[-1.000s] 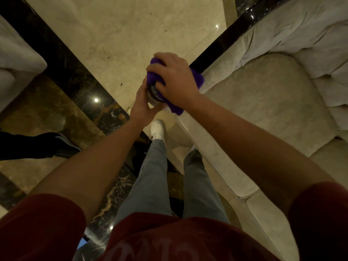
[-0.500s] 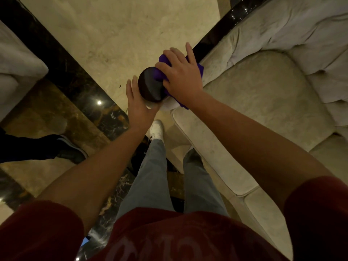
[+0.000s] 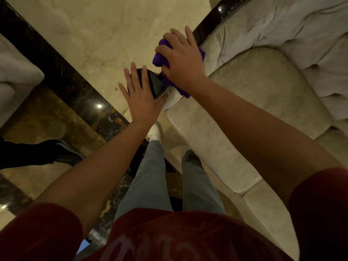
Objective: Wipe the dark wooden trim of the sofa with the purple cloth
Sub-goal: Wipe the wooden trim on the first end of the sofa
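My right hand (image 3: 181, 60) presses the purple cloth (image 3: 160, 58) onto the dark wooden trim (image 3: 212, 17) that runs along the top of the beige sofa's arm. The cloth bunches under my palm, and a corner of it sticks out near my wrist. The trim ends in a round dark knob (image 3: 155, 83) at the arm's front. My left hand (image 3: 140, 95) lies flat against that knob with its fingers spread, holding nothing. Most of the trim under my right hand is hidden.
The beige sofa (image 3: 263, 91) with its seat cushions fills the right side. My legs in jeans and a white shoe (image 3: 155, 132) stand on the marble floor beside it. Another person's dark leg and shoe (image 3: 62, 153) is at the left. A pale cushion (image 3: 15, 72) shows at far left.
My right hand has slid the cloth off the round knob and up along the trim, away from me. My left hand has moved up onto the knob with its fingers spread.
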